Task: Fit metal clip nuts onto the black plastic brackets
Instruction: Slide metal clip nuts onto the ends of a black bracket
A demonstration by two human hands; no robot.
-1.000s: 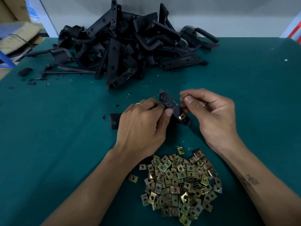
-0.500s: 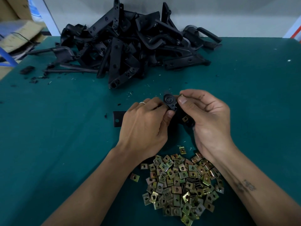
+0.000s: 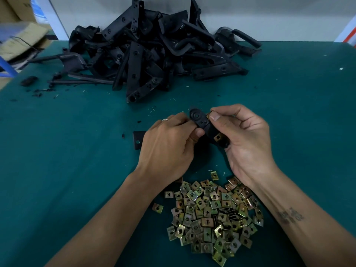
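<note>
While both hands meet over the green mat, the details run as follows.

Right fingertips: thumb and forefinger (image 3: pixel 214 116) pinch a small brass-coloured clip nut (image 3: pixel 209 114) right against the edge of the bracket, just beside its rounded upper end.
Right hand (image 3: pixel 244 139): remaining fingers curl behind the bracket's lower part, palm facing left.
Left fingertips: the thumb (image 3: pixel 199 132) presses on the bracket's middle, with the other fingers wrapped over its left side; a ring shows on one finger.
Left hand (image 3: pixel 167 149): back of the hand faces up, holding the bracket.
Held bracket (image 3: pixel 202 123): black plastic, tilted, its rounded end with a hole up and away from the person, its lower end towards the right palm.
Fitted nut (image 3: pixel 218 137): one metal clip already sits on the bracket's lower part.
Loose black piece (image 3: pixel 137 140): flat on the mat, partly hidden by the left hand.
Clip nut heap (image 3: pixel 212 212): a loose pile on the mat between the forearms, near the person.
Bracket pile (image 3: pixel 154 49): a tangle of black plastic parts at the far side of the mat, well apart from the hands.
Mat (image 3: pixel 67 151): teal, speckled with small shavings and black crumbs.
Far left: cardboard boxes (image 3: pixel 19 39), blurred.
</note>
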